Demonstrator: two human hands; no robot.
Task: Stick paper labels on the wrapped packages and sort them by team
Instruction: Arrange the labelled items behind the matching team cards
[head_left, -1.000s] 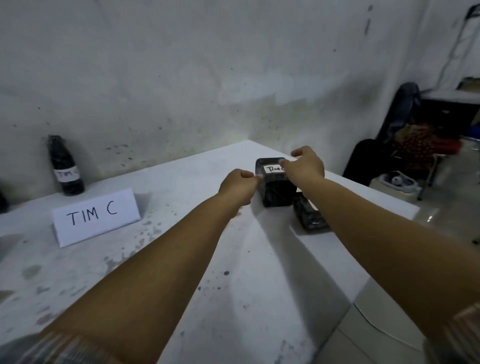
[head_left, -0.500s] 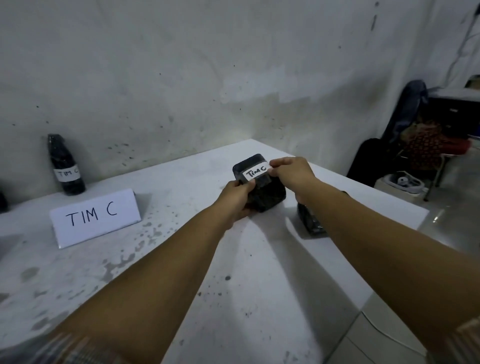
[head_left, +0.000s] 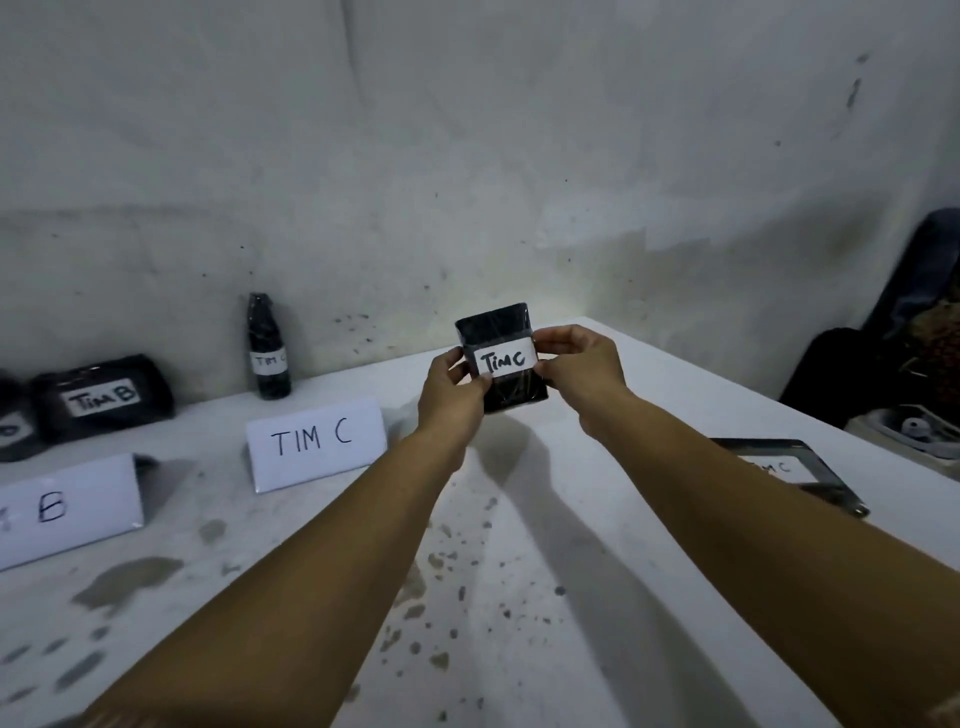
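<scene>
A black wrapped box package (head_left: 501, 332) is held upright above the white table (head_left: 519, 597), its white "Tim C" label (head_left: 506, 358) facing me. My left hand (head_left: 452, 395) grips its left side and lower edge. My right hand (head_left: 582, 374) pinches the label's right end against the package. A folded "TIM C" sign (head_left: 317, 441) stands left of the hands, with a labelled black wrapped bottle (head_left: 268, 348) behind it. Another flat labelled "Tim C" package (head_left: 795, 467) lies at the right, partly behind my right forearm.
A black "Tim B" package (head_left: 104, 397) lies at the far left behind a folded sign ending in "B" (head_left: 67, 506). The wall runs close behind the table. The table's right edge drops off toward dark bags (head_left: 883, 353) and clutter on the floor.
Both hands lifted the black box off the table from beside the flat package and turned it upright with the label facing me. The view swung left, bringing the Tim B items in.
</scene>
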